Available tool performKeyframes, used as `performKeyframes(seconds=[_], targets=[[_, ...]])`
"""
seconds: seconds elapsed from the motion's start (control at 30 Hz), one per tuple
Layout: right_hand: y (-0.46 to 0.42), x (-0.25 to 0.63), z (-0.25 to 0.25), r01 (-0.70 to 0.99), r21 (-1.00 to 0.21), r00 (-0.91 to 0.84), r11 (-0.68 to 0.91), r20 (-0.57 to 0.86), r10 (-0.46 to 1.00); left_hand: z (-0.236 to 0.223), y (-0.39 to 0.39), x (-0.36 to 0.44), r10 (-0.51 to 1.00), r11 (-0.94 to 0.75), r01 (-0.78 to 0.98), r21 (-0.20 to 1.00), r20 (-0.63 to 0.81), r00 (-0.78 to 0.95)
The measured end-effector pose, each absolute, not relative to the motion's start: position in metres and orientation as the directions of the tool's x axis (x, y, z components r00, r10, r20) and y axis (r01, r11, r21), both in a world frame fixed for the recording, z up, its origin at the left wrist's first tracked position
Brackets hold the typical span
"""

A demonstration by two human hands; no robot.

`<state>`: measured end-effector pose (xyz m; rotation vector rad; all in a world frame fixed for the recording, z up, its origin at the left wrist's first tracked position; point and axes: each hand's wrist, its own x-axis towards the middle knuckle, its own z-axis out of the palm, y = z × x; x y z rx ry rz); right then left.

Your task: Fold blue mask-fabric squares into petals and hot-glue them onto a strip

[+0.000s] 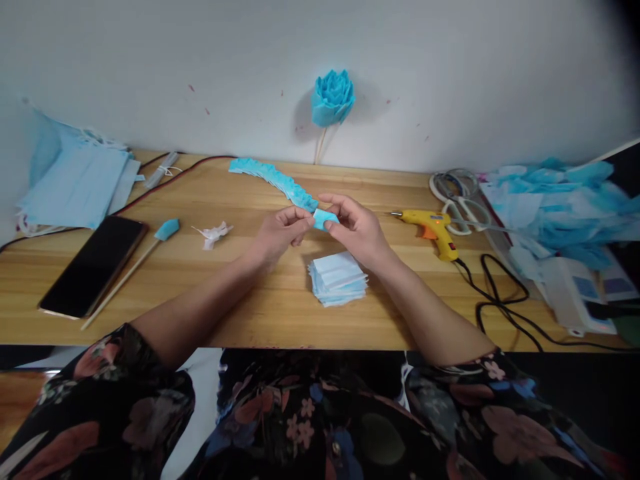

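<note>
Between my two hands is a small folded piece of blue mask fabric (pixel 326 219), held just above the wooden table. My left hand (pixel 284 232) pinches its left corner with thumb and fingertips. On the other side, the thumb and fingers of my right hand (pixel 356 228) close on its right part. Just below my hands lies a stack of cut light-blue mask squares (pixel 339 279). Behind them, a row of folded blue petals (pixel 273 177) runs from the back left toward my fingers. Part of the held piece is covered by my fingertips.
A blue fabric flower (pixel 333 100) on a stick leans against the wall. Left are masks (pixel 75 180), a phone (pixel 93 265) and a blue-tipped stick (pixel 131 273). Right are a yellow glue gun (pixel 427 227) with its cord, scissors (pixel 467 213) and heaped blue scraps (pixel 555 207).
</note>
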<state>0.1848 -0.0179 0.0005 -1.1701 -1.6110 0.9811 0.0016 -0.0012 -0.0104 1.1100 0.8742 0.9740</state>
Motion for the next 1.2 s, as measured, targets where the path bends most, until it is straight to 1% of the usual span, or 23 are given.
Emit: performKeyframes(seconds=[0.17, 0.33, 0.43, 0.7, 0.87, 1.07, 1.2], targets=[[-0.017, 0.187, 0.002, 0.219, -0.953, -0.163, 0.211, 0.178, 0.971, -0.006, -0.003, 0.002, 0.922, 0.176, -0.185, 0.967, -0.096, 0.376], [-0.017, 0.19, 0.006, 0.146, -0.979, -0.165, 0.144, 0.119, 0.979, -0.001, -0.003, 0.002, 0.943, 0.165, -0.189, 0.968, -0.099, 0.317], [-0.016, 0.191, 0.006, 0.127, -0.983, -0.155, 0.131, 0.111, 0.982, -0.002, -0.002, 0.002, 0.95, 0.155, -0.198, 0.968, -0.091, 0.299], [-0.014, 0.191, -0.004, 0.185, -0.967, -0.168, 0.175, 0.144, 0.975, -0.008, -0.002, 0.003, 0.946, 0.128, -0.209, 0.969, -0.057, 0.318], [-0.015, 0.19, -0.003, 0.182, -0.965, -0.183, 0.188, 0.155, 0.971, -0.007, -0.001, 0.003, 0.935, 0.164, -0.165, 0.973, -0.1, 0.342], [-0.016, 0.188, -0.002, 0.194, -0.961, -0.205, 0.195, 0.154, 0.967, -0.005, -0.002, 0.003, 0.938, 0.181, -0.164, 0.97, -0.12, 0.326], [-0.016, 0.191, 0.0, 0.188, -0.962, -0.175, 0.2, 0.167, 0.97, -0.005, -0.002, 0.003, 0.94, 0.184, -0.179, 0.966, -0.12, 0.32]])
